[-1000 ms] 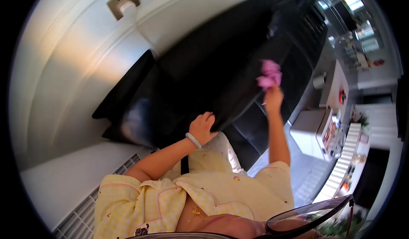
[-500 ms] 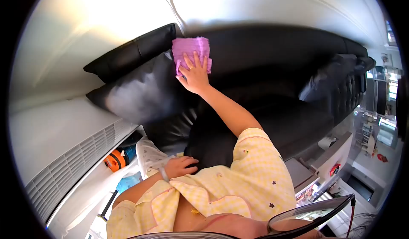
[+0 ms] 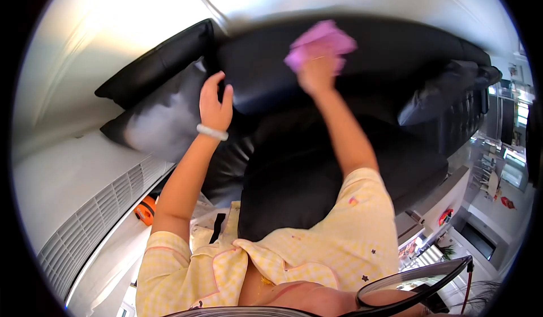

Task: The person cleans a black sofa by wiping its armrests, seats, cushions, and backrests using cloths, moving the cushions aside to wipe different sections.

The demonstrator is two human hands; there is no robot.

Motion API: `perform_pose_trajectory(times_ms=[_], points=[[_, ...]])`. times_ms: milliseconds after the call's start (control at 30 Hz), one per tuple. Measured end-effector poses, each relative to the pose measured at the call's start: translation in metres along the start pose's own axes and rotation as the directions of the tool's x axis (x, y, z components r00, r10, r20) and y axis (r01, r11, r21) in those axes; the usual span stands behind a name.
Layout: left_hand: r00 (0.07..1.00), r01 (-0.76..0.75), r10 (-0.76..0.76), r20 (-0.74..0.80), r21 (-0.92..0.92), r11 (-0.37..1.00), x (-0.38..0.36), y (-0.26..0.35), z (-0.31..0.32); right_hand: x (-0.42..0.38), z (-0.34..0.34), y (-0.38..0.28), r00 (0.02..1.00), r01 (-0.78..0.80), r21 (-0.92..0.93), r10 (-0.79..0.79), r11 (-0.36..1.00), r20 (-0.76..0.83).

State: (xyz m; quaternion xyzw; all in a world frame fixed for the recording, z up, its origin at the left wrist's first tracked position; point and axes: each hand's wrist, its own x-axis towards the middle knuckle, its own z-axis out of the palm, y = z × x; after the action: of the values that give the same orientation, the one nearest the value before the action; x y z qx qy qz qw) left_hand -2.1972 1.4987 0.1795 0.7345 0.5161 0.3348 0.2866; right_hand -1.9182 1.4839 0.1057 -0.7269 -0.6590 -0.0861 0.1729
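A crumpled pink cloth (image 3: 325,39) lies against the black sofa backrest (image 3: 390,42), under my right hand (image 3: 318,71). That hand is smeared by motion, its fingers bent over the cloth. My left hand (image 3: 216,105), with a pale bangle at the wrist, is raised beside the grey-black cushion (image 3: 164,108). Its thumb and fingers are apart and nothing is between them. Behind that cushion, a second black cushion (image 3: 158,62) leans at the sofa's left end. Below my arms spreads the black sofa seat (image 3: 305,175).
A white vented cover (image 3: 96,215) runs along the left side, with an orange round object (image 3: 145,210) beneath it. Dark fabric (image 3: 438,91) hangs over the sofa's right end. A cable (image 3: 206,0) runs down the white wall behind.
My right hand has moved the pink cloth rightward along the backrest. My left hand has risen from near my lap to beside the cushions.
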Motion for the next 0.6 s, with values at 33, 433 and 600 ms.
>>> perform_pose_trajectory(times_ms=[33, 433, 600], points=[[0.995, -0.010, 0.012, -0.096, 0.022, 1.000, 0.015, -0.011, 0.019, 0.004, -0.012, -0.047, 0.991, 0.092, 0.175, -0.108, 0.980, 0.083], [0.947, 0.123, -0.022, -0.319, 0.301, 0.946, 0.040, -0.034, 0.100, 0.003, 0.011, 0.182, 0.932, -0.351, -0.315, 0.297, 0.882, -0.208], [0.950, 0.086, 0.098, -0.297, 0.549, 0.832, 0.041, -0.040, 0.108, 0.050, -0.007, 0.001, 0.989, -0.032, 0.204, 0.001, 0.979, 0.151]])
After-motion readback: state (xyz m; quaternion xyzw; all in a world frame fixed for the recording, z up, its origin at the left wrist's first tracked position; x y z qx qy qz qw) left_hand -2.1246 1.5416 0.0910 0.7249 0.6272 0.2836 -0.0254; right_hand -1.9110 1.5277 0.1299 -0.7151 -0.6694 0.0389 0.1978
